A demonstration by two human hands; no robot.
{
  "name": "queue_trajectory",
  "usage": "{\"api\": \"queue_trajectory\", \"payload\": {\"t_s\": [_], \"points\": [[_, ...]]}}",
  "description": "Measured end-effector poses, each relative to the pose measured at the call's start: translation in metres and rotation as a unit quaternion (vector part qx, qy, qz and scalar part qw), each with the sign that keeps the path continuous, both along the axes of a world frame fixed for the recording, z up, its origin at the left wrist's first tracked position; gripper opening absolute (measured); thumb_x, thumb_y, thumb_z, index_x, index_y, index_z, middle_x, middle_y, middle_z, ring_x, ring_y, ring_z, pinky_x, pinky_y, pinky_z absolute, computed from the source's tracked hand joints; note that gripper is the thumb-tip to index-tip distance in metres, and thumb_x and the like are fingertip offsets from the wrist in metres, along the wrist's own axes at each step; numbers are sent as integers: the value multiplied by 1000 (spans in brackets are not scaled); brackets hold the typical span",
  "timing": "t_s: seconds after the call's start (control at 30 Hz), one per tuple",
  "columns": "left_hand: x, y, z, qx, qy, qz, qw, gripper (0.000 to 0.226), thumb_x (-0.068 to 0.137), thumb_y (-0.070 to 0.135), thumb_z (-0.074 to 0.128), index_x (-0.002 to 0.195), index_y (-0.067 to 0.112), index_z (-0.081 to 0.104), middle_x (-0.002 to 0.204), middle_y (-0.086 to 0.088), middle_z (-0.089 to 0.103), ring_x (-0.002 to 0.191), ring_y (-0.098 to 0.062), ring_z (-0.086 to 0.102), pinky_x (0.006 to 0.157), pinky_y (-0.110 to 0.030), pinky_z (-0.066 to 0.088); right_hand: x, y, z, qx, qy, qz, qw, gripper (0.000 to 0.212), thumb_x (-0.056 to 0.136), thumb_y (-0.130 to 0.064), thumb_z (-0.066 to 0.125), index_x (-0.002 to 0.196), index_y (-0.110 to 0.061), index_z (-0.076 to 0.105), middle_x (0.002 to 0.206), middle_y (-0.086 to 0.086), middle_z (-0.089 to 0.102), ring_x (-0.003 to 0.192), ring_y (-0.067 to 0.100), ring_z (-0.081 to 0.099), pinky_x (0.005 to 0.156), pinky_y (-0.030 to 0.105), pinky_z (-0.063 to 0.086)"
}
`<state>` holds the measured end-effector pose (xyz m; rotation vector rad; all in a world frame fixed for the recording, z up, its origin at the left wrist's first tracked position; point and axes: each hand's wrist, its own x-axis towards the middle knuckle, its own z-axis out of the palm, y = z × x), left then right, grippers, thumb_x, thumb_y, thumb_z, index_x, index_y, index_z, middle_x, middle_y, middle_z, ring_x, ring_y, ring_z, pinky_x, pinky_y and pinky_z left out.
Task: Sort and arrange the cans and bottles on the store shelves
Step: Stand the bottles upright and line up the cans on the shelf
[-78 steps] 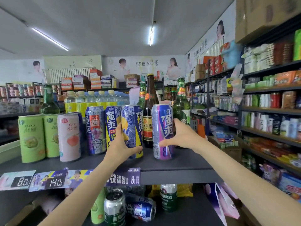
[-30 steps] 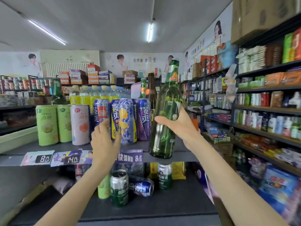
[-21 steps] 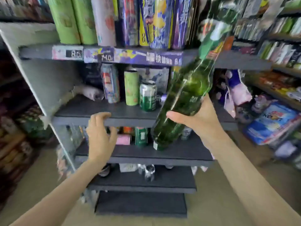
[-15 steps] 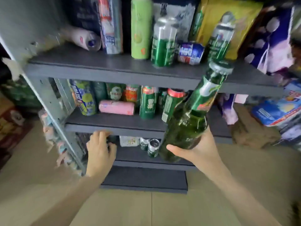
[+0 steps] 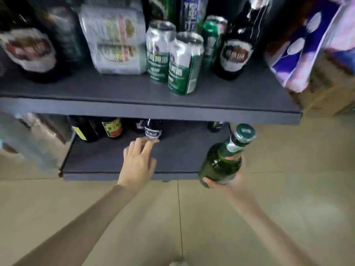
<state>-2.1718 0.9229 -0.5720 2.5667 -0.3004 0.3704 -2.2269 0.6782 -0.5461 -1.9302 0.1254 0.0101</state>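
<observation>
Your right grip point(image 5: 225, 184) is curled under the fat end of the green bottle point(image 5: 222, 162), holding it tilted just off the right front corner of the bottom shelf point(image 5: 115, 176). Your left grip point(image 5: 139, 161) is loose with fingers apart over that shelf, near a dark bottle point(image 5: 153, 129). Green cans point(image 5: 183, 64) stand on the shelf above point(image 5: 149, 110).

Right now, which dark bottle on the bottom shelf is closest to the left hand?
The dark glass bottle with the white-on-black label: the left hand reaches just below it. The red-and-yellow-labelled dark bottle stands further left.
</observation>
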Motion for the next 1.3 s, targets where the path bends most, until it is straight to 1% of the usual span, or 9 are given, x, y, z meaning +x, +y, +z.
{"api": "queue_trajectory", "payload": {"t_s": [0.07, 0.13, 0.3, 0.4, 0.5, 0.73, 0.9, 1.07, 1.3], "points": [[8, -6, -38, -4, 18, 7, 1000, 52, 69, 4, 47, 121, 7, 51, 113, -13, 53, 94, -23, 40, 82, -33, 28, 9, -5, -44, -24, -42, -40, 998, 83, 47, -27, 90, 110, -56, 44, 107, -24, 63, 105, -4, 58, 91, 14, 45], [17, -8, -72, 1, 27, 18, 999, 54, 73, -1, 51, 127, 3, 48, 118, -16, 53, 100, -31, 44, 87, -37, 29, 19, -11, -77, -66, -72, -72, 993, 85, 48, -10, 92, 110, -44, 44, 101, -26, 60, 99, -16, 54, 83, -1, 36], [35, -17, -116, -8, 52, 66, 996, 59, 79, -2, 55, 135, 3, 40, 126, -15, 48, 113, -35, 42, 96, -42, 28, 56, -21, -123, -97, -108, -105, 984, 78, 56, -6, 88, 115, -24, 39, 98, -21, 54, 83, -10, 50, 73, -8, 30], [41, -17, -130, -14, 64, 86, 994, 61, 79, -1, 54, 137, 6, 38, 135, -13, 44, 119, -35, 40, 99, -43, 27, 84, -22, -135, -84, -98, -133, 983, 79, 59, -9, 87, 123, -18, 40, 102, -11, 58, 94, 5, 55, 75, -4, 34], [46, -11, -142, -12, 82, 93, 992, 60, 81, 0, 55, 138, 7, 38, 137, -12, 42, 120, -34, 39, 100, -42, 27, 115, -20, -141, -77, -82, -139, 984, 82, 62, -13, 86, 128, -17, 38, 108, -9, 56, 99, 8, 54, 85, 15, 40], [62, -6, -163, -41, 119, 76, 989, 61, 83, -1, 54, 139, 7, 34, 138, -13, 41, 120, -34, 44, 100, -42, 32, 205, -6, -147, -58, -90, -180, 978, 91, 65, -18, 85, 137, -10, 29, 122, 2, 55, 117, 19, 49, 103, 27, 35], [70, -5, -175, -58, 149, 60, 985, 62, 86, 2, 52, 142, 10, 28, 134, -11, 43, 122, -29, 45, 95, -39, 39, 253, 9, -159, -57, -117, -226, 965, 84, 60, -19, 87, 127, -8, 37, 124, 9, 56, 115, 28, 51, 101, 33, 41], [72, -2, -182, -60, 148, 56, 986, 62, 85, 2, 52, 141, 10, 28, 133, -10, 46, 121, -27, 46, 95, -37, 40, 261, 21, -174, -58, -154, -268, 949, 89, 63, -20, 84, 135, -8, 33, 130, 8, 50, 116, 27, 42, 93, 32, 38], [63, 5, -175, -66, 140, 49, 987, 62, 85, 1, 50, 141, 12, 26, 135, -9, 43, 117, -27, 50, 91, -37, 42, 247, 15, -187, -61, -94, -224, 968, 91, 72, -13, 79, 144, -6, 23, 140, 10, 41, 130, 26, 39, 110, 35, 33]]}}
